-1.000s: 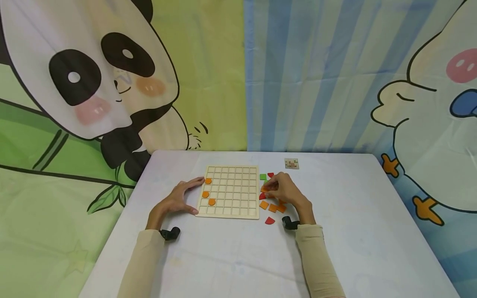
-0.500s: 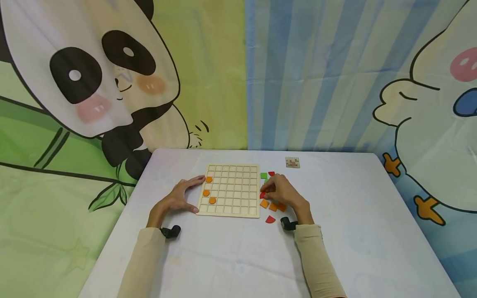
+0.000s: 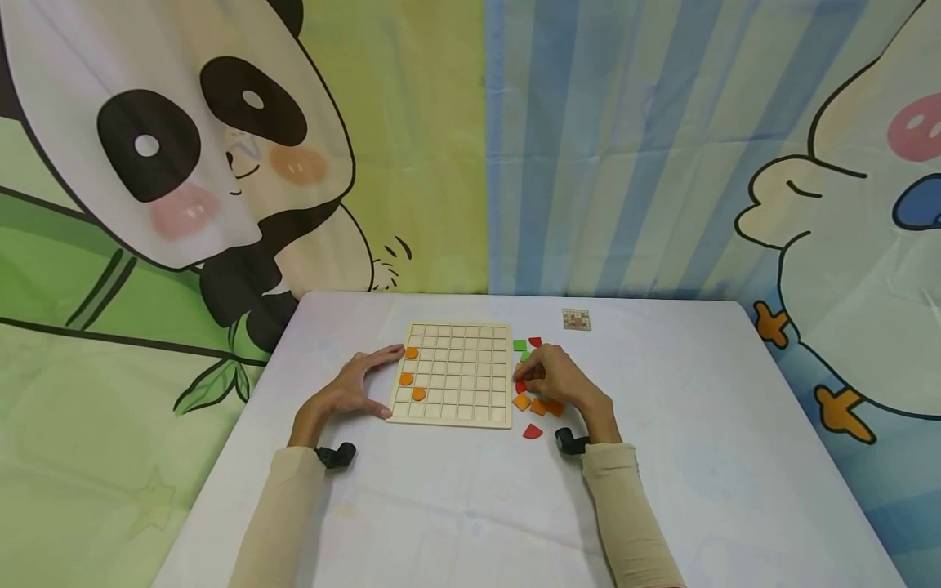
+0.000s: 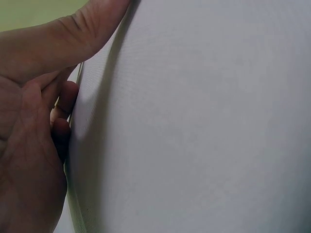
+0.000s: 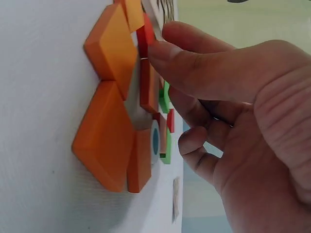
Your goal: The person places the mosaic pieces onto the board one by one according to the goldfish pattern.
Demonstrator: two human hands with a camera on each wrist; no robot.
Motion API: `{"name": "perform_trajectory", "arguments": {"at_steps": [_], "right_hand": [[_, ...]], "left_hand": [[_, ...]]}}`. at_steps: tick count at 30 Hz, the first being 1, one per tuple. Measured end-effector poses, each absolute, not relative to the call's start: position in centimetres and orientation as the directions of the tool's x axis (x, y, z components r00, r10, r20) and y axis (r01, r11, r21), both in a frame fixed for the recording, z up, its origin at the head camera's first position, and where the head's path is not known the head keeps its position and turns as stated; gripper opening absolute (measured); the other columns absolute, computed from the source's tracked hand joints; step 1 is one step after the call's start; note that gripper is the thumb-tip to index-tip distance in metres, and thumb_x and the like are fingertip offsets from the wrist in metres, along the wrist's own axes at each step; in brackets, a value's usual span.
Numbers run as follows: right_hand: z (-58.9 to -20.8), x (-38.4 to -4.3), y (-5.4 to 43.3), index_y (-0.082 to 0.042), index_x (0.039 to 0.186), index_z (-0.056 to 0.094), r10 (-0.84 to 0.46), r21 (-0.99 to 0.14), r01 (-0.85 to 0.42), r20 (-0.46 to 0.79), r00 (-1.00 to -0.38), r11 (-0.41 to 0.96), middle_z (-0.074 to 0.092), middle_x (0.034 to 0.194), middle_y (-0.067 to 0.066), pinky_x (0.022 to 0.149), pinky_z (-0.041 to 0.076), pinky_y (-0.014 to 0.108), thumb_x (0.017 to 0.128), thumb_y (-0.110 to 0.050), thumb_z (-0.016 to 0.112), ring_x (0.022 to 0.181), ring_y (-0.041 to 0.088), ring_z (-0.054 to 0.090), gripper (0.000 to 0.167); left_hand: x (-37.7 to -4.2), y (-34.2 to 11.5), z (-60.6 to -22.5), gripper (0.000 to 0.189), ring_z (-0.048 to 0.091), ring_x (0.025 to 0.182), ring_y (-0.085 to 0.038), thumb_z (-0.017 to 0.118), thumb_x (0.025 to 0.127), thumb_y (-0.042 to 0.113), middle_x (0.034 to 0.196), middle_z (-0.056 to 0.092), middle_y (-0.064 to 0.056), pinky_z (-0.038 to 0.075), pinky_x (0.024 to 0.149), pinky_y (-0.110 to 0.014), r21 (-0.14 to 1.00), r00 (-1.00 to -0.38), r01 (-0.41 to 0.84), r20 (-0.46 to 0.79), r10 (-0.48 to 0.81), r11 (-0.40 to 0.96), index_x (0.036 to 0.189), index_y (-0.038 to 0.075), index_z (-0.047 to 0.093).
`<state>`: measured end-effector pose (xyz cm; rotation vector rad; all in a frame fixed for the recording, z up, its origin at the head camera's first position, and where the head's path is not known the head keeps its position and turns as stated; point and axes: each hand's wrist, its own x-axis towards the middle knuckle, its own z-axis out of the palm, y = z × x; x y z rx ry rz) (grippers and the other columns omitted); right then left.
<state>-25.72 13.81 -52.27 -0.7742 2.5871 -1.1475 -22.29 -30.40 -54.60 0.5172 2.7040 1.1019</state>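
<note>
A pale wooden grid board [image 3: 470,376] lies on the table with three orange pieces [image 3: 419,394] in cells near its left side. My left hand [image 3: 351,388] spreads thumb and fingers along the board's left edge, fingertips at its rim. To the right of the board, my right hand [image 3: 555,376] pinches with thumb and index finger at a red piece [image 5: 145,36] low over the table. Its other fingers are loosely bent. The thumb [image 5: 163,48] partly hides the red piece.
By the right hand lie several orange pieces [image 3: 538,407], a red wedge [image 3: 532,431] and a green square [image 3: 520,345]. A pale blue ring-like piece [image 5: 155,141] shows among them in the right wrist view. A small patterned card [image 3: 577,319] lies farther back.
My right fingers have moved left and slightly nearer from over an orange piece to the red piece, which has shifted slightly right. The left hand holds its place at the board.
</note>
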Motion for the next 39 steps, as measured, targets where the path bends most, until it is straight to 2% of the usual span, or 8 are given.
{"name": "perform_trajectory", "arguments": {"at_steps": [4, 8, 13, 17, 24, 32, 35, 39], "right_hand": [[-51.9, -25.4, 13.6, -0.006, 0.097, 0.087, -0.498, -0.701, -0.386, 0.050, -0.866, 0.600, 0.083, 0.088, 0.003, 0.069, 0.054, 0.029, 0.090, -0.009, 0.089, 0.073, 0.011, 0.068, 0.007], [-51.9, -25.0, 13.1, -0.013, 0.081, 0.082, -0.442, -0.645, -0.371, 0.057, -0.895, 0.668, 0.073, 0.070, -0.004, 0.063, 0.050, 0.032, 0.086, -0.023, 0.095, 0.065, 0.012, 0.061, 0.017], [-52.3, -24.8, 12.5, -0.014, 0.075, 0.077, -0.419, -0.624, -0.345, 0.032, -0.908, 0.701, 0.066, 0.065, -0.004, 0.060, 0.047, 0.030, 0.084, -0.024, 0.097, 0.061, 0.013, 0.058, 0.024], [-52.3, -24.7, 12.3, -0.012, 0.076, 0.077, -0.419, -0.635, -0.334, 0.018, -0.908, 0.696, 0.067, 0.067, -0.001, 0.061, 0.047, 0.030, 0.084, -0.019, 0.096, 0.062, 0.015, 0.058, 0.022], [-52.1, -24.7, 12.3, -0.006, 0.090, 0.081, -0.431, -0.635, -0.340, 0.013, -0.902, 0.693, 0.071, 0.074, 0.000, 0.067, 0.051, 0.031, 0.085, -0.014, 0.094, 0.068, 0.014, 0.060, 0.016], [-52.2, -24.5, 12.6, -0.011, 0.081, 0.078, -0.413, -0.638, -0.320, 0.004, -0.911, 0.700, 0.068, 0.072, -0.001, 0.064, 0.049, 0.030, 0.087, -0.017, 0.094, 0.066, 0.015, 0.058, 0.018], [-52.1, -24.4, 12.7, -0.008, 0.088, 0.082, -0.422, -0.633, -0.331, 0.007, -0.906, 0.700, 0.073, 0.077, -0.001, 0.068, 0.052, 0.031, 0.088, -0.015, 0.092, 0.069, 0.013, 0.061, 0.012], [-52.0, -24.3, 12.8, -0.005, 0.095, 0.085, -0.421, -0.631, -0.335, 0.014, -0.907, 0.700, 0.077, 0.081, 0.000, 0.070, 0.054, 0.033, 0.086, -0.016, 0.094, 0.071, 0.013, 0.062, 0.017]], "left_hand": [[-22.3, -30.6, -54.6, 0.124, 0.045, 0.140, -0.035, 0.109, 0.060, 0.026, 0.179, 0.037, -0.007, 0.032, 0.119, -0.062, 0.701, -0.924, 0.254, -0.029, 0.382, 0.666, 0.166, 0.014, 0.047], [-22.3, -30.8, -54.8, 0.123, 0.046, 0.140, -0.035, 0.109, 0.060, 0.026, 0.179, 0.037, -0.008, 0.033, 0.118, -0.062, 0.694, -0.924, 0.264, -0.019, 0.383, 0.670, 0.166, 0.013, 0.048], [-22.3, -30.8, -55.0, 0.123, 0.046, 0.140, -0.036, 0.108, 0.060, 0.028, 0.179, 0.037, -0.009, 0.033, 0.118, -0.062, 0.699, -0.920, 0.270, -0.016, 0.391, 0.662, 0.166, 0.013, 0.047], [-22.4, -30.7, -55.0, 0.123, 0.045, 0.141, -0.036, 0.108, 0.061, 0.028, 0.179, 0.037, -0.009, 0.032, 0.119, -0.063, 0.698, -0.920, 0.268, -0.019, 0.392, 0.664, 0.166, 0.013, 0.047], [-22.6, -30.6, -54.9, 0.123, 0.043, 0.144, -0.036, 0.108, 0.061, 0.025, 0.180, 0.036, -0.007, 0.031, 0.121, -0.066, 0.708, -0.924, 0.239, -0.044, 0.380, 0.665, 0.167, 0.014, 0.046], [-22.5, -30.6, -54.9, 0.122, 0.043, 0.144, -0.037, 0.108, 0.062, 0.026, 0.179, 0.037, -0.008, 0.031, 0.121, -0.066, 0.699, -0.925, 0.251, -0.031, 0.379, 0.669, 0.166, 0.012, 0.047], [-22.4, -30.6, -54.8, 0.122, 0.044, 0.143, -0.037, 0.109, 0.060, 0.025, 0.179, 0.037, -0.009, 0.031, 0.120, -0.065, 0.715, -0.923, 0.253, -0.023, 0.384, 0.651, 0.166, 0.011, 0.048], [-22.3, -30.6, -54.6, 0.123, 0.043, 0.143, -0.038, 0.109, 0.059, 0.023, 0.179, 0.037, -0.011, 0.030, 0.120, -0.066, 0.737, -0.921, 0.245, -0.025, 0.388, 0.630, 0.165, 0.010, 0.048]]}}
